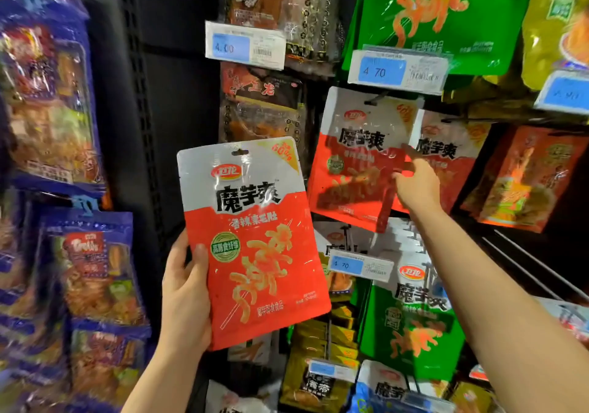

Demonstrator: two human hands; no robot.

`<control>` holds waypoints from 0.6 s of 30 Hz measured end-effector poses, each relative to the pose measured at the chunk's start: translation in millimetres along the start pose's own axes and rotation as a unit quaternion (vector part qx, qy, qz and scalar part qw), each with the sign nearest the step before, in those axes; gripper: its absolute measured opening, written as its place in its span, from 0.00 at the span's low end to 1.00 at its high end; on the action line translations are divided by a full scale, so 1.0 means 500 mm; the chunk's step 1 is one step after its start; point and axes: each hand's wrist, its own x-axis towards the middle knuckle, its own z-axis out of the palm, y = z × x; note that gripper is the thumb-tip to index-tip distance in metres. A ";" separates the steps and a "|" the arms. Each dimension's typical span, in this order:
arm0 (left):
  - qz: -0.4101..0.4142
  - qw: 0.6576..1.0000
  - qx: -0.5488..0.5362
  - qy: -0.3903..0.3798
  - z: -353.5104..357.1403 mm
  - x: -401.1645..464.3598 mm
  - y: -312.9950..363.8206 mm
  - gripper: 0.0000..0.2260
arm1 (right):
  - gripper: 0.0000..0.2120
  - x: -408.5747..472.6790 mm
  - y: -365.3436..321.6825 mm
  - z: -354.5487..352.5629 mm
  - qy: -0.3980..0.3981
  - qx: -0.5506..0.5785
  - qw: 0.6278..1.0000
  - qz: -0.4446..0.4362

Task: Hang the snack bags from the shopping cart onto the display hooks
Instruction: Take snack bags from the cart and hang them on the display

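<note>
My left hand [186, 288] grips a red and silver snack bag [255, 240] by its lower left edge and holds it upright in front of the rack. A matching red bag [357, 157] hangs tilted from a display hook [377, 98] under a 4.70 price tag. My right hand [414, 183] reaches up to that bag's right edge, fingers extended and touching it where a second red bag [446, 154] overlaps behind. The shopping cart is out of view.
Green snack bags [439, 8] hang above, another green bag [411, 326] below. Brown packets [264, 106] hang at centre, purple packs [47, 94] fill the left rack. Bare hooks [535, 263] jut out at right. Price tags [245, 44] stick out from the hook ends.
</note>
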 end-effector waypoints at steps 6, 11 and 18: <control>-0.063 0.996 -0.028 -0.056 0.067 -0.008 -0.025 0.14 | 0.29 -0.164 -0.025 -0.063 -0.106 0.180 0.974 -0.089; -0.125 0.984 -0.029 -0.127 0.140 -0.044 -0.072 0.18 | 0.41 -0.299 0.002 -0.074 -0.214 0.316 0.918 -0.106; -0.038 0.968 0.113 -0.219 0.164 -0.025 -0.081 0.14 | 0.37 -0.274 0.028 -0.117 -0.150 0.380 0.909 -0.079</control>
